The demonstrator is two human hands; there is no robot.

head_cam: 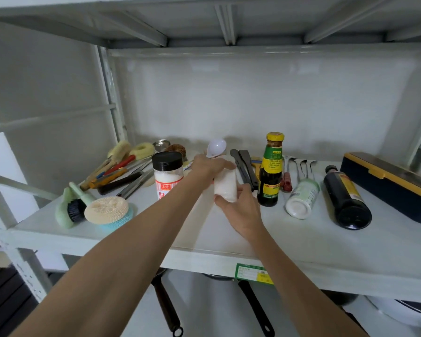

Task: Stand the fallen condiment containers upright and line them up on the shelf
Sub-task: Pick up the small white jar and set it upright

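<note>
white jar (226, 188) was held in both hands: left hand (210, 165) on top, right hand (241, 210) low; tipping risked knocking the neighbouring sauce bottle (270, 171).

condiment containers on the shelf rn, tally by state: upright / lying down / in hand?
Upright: 2, the black-capped jar and the yellow-capped sauce bottle
Lying down: 2, the white bottle and the dark bottle
In hand: 1, the white container held between left hand and right hand
Total: 5
</note>
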